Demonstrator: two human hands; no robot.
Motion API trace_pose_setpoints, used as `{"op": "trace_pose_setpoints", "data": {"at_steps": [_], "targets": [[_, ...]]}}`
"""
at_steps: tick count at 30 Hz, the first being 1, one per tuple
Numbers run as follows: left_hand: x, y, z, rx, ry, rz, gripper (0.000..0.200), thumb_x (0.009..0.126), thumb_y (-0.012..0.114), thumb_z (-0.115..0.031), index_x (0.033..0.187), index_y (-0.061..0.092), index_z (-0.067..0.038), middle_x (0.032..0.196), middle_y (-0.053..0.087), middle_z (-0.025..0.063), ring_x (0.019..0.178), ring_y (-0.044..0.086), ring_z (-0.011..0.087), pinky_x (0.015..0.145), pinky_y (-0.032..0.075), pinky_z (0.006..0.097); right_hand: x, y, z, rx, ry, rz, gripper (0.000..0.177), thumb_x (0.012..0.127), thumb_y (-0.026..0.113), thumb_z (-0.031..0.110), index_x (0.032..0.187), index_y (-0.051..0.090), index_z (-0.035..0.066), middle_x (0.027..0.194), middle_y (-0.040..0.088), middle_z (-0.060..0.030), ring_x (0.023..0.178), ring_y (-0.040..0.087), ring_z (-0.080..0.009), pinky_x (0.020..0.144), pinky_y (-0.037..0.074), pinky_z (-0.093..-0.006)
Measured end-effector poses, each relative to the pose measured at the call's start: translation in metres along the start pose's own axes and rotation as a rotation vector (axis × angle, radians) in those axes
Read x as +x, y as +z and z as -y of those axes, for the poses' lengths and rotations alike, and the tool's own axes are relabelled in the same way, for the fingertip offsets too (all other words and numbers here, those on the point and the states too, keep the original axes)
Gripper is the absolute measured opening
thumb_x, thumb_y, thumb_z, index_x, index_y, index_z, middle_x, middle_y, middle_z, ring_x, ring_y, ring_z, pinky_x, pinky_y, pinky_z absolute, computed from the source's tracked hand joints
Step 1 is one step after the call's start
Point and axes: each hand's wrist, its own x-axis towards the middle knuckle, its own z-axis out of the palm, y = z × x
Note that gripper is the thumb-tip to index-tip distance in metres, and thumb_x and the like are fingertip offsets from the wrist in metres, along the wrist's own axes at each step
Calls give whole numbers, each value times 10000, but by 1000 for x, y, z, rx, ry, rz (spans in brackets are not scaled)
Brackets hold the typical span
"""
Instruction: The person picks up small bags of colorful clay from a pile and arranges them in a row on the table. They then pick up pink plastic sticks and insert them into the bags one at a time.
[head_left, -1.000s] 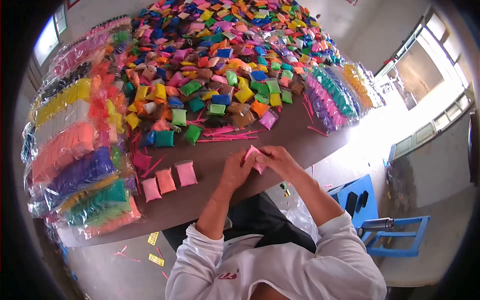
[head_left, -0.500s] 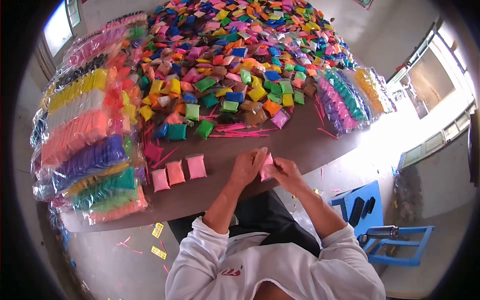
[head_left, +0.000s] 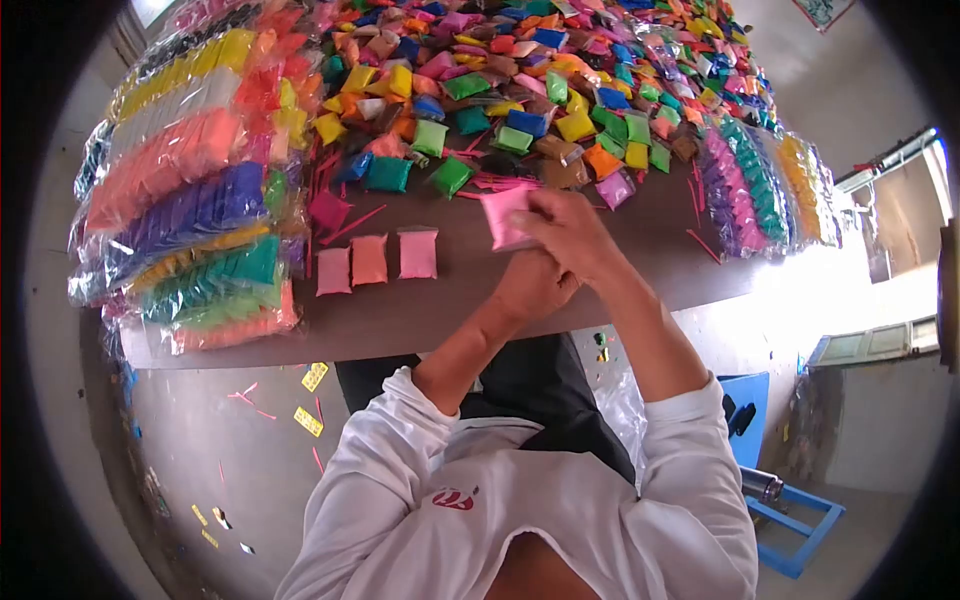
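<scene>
A pink packet (head_left: 505, 218), puffy and sealed in clear film, is held up over the table by my right hand (head_left: 572, 232), thumb and fingers pinching its right side. My left hand (head_left: 535, 284) is just below, close against the right wrist. Its fingers are curled in and partly hidden, so whatever they may hold cannot be made out. To the left, a pink packet (head_left: 334, 271), a salmon packet (head_left: 369, 259) and another pink packet (head_left: 418, 254) lie in a row on the brown table (head_left: 470, 310).
A large heap of colourful packets (head_left: 520, 120) covers the table's far side. Bagged packet rows (head_left: 190, 200) are stacked at left, with more bagged rows (head_left: 765, 190) at right. Pink sticks (head_left: 352, 224) lie scattered. A blue stool (head_left: 800, 520) stands on the floor at right.
The pink packet, earlier between both hands near the table's front edge, is now raised further over the table in the right hand. The left hand has moved below it. The view has tilted downward.
</scene>
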Motion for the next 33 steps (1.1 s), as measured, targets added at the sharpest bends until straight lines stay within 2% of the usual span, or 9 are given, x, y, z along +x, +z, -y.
{"op": "trace_pose_setpoints", "data": {"at_steps": [3,6,11,14,20,23,26,29,33], "targets": [[-10,6,9,75,4,168,282,859,602,-208,1107,634,-80,977,660,124,965,615,301,858,453,445,27,26,2,-205,-6,178,334,783,703,290,839,600,-22,715,593,-154,633,540,-236,609,440,-369],[-13,10,11,39,74,127,256,828,615,-183,1066,652,-96,944,655,119,989,597,299,912,418,440,39,45,-8,-228,-9,256,347,770,708,304,835,601,-20,746,610,-184,667,576,-286,629,455,-382],[-6,0,1,63,-58,209,169,806,633,-146,960,649,-80,915,639,114,939,602,295,834,445,429,40,42,-7,-169,3,333,313,780,704,266,883,619,-17,799,639,-178,749,631,-302,671,479,-397],[-6,3,3,75,-38,206,150,799,643,-127,937,638,-71,907,635,114,893,604,293,790,454,422,33,39,-2,-145,-156,30,221,806,682,176,911,620,-8,840,643,-161,771,636,-303,706,491,-391],[-5,0,0,-22,-88,171,162,799,650,-121,951,646,-64,911,640,125,885,608,303,792,460,423,34,43,-6,-89,-372,96,225,741,640,4,964,618,28,1003,617,-138,906,629,-314,774,509,-383],[-10,7,3,-3,-69,176,228,813,651,-136,1030,649,-67,973,646,131,949,604,301,840,459,419,33,38,-16,-449,-428,329,264,765,629,28,1028,629,54,1238,567,-149,1088,597,-311,925,495,-400],[-10,4,-2,40,-91,204,321,842,635,-170,1150,615,-81,1098,623,128,1051,574,295,920,434,415,28,33,-15,-467,-547,382,336,769,663,82,1104,640,70,1230,570,-159,1146,547,-349,953,472,-416],[-18,10,2,175,-55,149,392,875,607,-217,1247,559,-104,1230,566,122,1149,520,287,996,388,422,23,28,-6,-496,-632,225,431,770,711,170,1184,628,81,1192,579,-170,1106,566,-344,917,483,-413],[-29,23,21,175,-75,306,448,899,583,-284,1309,499,-123,1294,508,122,1212,460,289,1067,322,430,19,46,2,-476,-350,189,504,753,744,245,1204,613,64,1104,600,-157,1041,583,-339,877,493,-410]]}}
